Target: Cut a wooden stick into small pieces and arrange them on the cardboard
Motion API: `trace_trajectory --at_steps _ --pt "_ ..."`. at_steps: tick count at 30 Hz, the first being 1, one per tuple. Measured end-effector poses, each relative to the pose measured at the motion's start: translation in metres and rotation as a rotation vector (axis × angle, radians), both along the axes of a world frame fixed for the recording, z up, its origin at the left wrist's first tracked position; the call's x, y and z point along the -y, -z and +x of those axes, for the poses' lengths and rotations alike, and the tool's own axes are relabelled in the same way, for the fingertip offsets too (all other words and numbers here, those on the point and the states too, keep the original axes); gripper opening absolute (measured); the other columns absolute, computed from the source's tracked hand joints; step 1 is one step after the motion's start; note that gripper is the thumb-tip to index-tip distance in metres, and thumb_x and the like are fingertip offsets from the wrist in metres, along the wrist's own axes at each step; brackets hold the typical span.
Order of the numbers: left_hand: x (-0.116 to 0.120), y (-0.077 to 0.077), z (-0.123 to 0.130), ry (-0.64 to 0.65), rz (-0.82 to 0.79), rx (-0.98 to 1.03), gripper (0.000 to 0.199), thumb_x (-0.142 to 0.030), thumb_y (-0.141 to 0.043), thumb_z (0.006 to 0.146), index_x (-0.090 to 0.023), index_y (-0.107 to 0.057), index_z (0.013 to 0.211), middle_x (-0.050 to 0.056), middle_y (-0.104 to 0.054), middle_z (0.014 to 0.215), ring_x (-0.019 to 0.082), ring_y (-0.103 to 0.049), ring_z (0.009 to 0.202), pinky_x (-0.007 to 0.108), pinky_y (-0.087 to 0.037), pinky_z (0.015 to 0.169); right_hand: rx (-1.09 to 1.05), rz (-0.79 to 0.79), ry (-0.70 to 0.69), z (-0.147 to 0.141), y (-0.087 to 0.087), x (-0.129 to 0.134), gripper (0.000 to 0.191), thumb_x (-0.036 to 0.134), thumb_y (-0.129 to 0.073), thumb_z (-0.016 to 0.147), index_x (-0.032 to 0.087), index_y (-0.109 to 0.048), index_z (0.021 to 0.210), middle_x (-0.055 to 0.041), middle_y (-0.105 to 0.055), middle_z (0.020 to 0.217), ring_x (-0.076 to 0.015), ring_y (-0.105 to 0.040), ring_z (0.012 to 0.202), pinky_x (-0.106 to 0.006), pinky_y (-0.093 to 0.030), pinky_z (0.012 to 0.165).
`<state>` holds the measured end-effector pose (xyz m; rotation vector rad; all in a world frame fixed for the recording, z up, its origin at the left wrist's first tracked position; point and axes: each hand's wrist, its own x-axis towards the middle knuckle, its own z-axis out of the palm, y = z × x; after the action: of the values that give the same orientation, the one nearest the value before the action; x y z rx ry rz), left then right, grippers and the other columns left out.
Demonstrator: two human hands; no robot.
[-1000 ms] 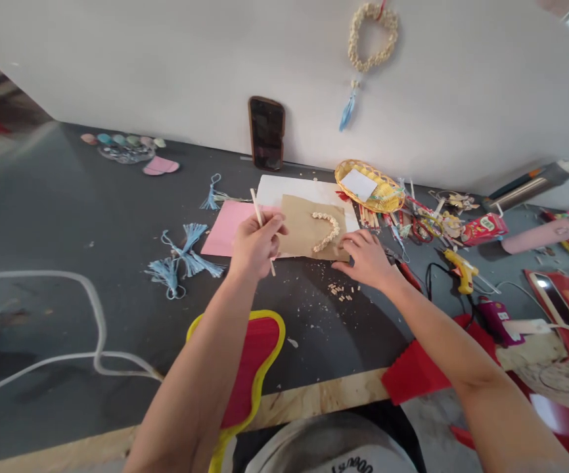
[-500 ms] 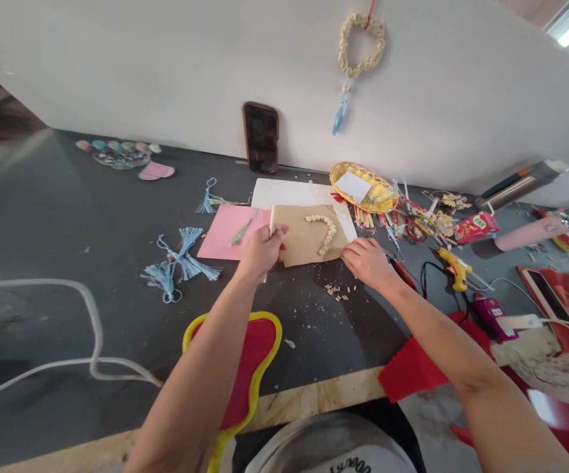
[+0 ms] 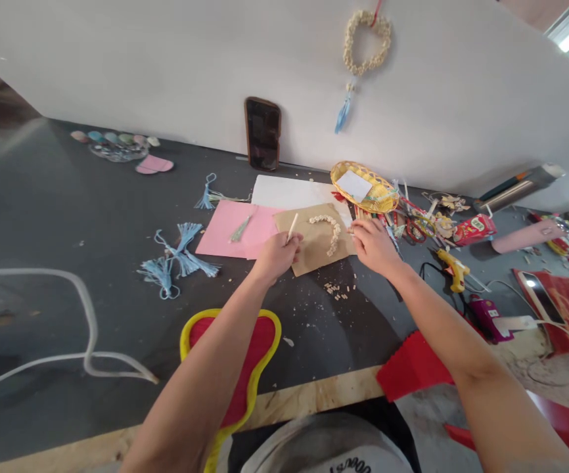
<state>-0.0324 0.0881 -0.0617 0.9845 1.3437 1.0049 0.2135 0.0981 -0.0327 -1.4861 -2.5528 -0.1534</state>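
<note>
My left hand (image 3: pixel 280 253) is closed around a thin pale stick (image 3: pixel 293 226) and rests by the left edge of a brown paper sheet (image 3: pixel 307 253). On that sheet lies a curved row of small cream pieces (image 3: pixel 336 231). My right hand (image 3: pixel 372 244) is at the sheet's right edge, fingers pressed together; what they pinch is too small to make out. Left of the brown sheet lies pink paper (image 3: pixel 220 230) with a pale green tassel (image 3: pixel 241 228). Behind is a white sheet (image 3: pixel 289 192). Tiny pale pieces (image 3: pixel 338 291) are scattered in front.
Blue tassels (image 3: pixel 183 253) lie at left. A phone (image 3: pixel 263 135) leans on the wall, below a hanging heart wreath (image 3: pixel 349 43). A yellow basket (image 3: pixel 386 195), a glue gun (image 3: pixel 455 269) and a pink bottle (image 3: pixel 528 236) stand or lie at right. A yellow-edged red shape (image 3: pixel 259 341) lies near the front.
My left hand has moved slightly right with the stick, now tilted. The brown sheet has turned and shifted a little right. My right hand has moved slightly up and right.
</note>
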Motion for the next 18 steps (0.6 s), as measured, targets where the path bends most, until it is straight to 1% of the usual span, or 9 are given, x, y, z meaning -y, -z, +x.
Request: trace_trajectory --at_steps 3,7,11,14,18 --pt "0.0 0.002 -0.001 0.01 0.014 -0.013 0.005 -0.016 -0.062 0.081 -0.015 -0.067 0.081 0.005 -0.063 0.071 0.013 -0.059 0.061 0.019 -0.047 0.052 0.064 -0.058 0.035 -0.015 -0.006 -0.015 0.037 0.013 -0.041 0.091 0.019 -0.065 0.118 -0.0118 -0.05 0.135 -0.0313 -0.039 0.123 -0.048 -0.038 0.1" --pt "-0.001 0.007 0.0 0.012 0.037 -0.017 0.005 -0.016 -0.062 0.079 -0.015 -0.067 0.076 0.004 -0.063 0.067 0.014 -0.058 0.059 0.021 -0.045 0.053 0.199 -0.112 0.033 -0.033 -0.005 -0.029 0.039 0.006 -0.043 0.085 0.02 -0.068 0.113 -0.0105 -0.044 0.143 -0.0339 -0.035 0.127 -0.052 -0.038 0.1" --pt "-0.003 0.015 0.001 -0.01 0.056 0.019 0.009 -0.017 -0.063 0.079 -0.016 -0.065 0.07 0.004 -0.062 0.065 0.016 -0.059 0.062 0.022 -0.045 0.055 0.267 -0.106 0.018 -0.041 -0.002 -0.036 0.035 0.008 -0.044 0.087 0.018 -0.07 0.107 -0.011 -0.044 0.144 -0.0353 -0.035 0.127 -0.054 -0.039 0.099" --pt "-0.004 0.02 0.001 -0.024 0.061 0.057 0.01 -0.017 -0.063 0.079 -0.017 -0.064 0.069 0.004 -0.061 0.062 0.016 -0.058 0.062 0.022 -0.044 0.055 0.278 -0.112 0.015 -0.043 -0.002 -0.038 0.036 0.008 -0.042 0.087 0.018 -0.071 0.106 -0.012 -0.047 0.142 -0.036 -0.036 0.127 -0.055 -0.041 0.097" --pt "-0.005 0.022 0.001 -0.046 0.063 0.112 0.012 -0.018 -0.064 0.079 -0.018 -0.063 0.067 0.003 -0.059 0.059 0.016 -0.057 0.059 0.022 -0.043 0.053 0.263 -0.158 0.027 -0.045 -0.006 -0.037 0.035 0.006 -0.045 0.085 0.018 -0.072 0.103 -0.0105 -0.05 0.14 -0.0348 -0.037 0.126 -0.052 -0.041 0.098"
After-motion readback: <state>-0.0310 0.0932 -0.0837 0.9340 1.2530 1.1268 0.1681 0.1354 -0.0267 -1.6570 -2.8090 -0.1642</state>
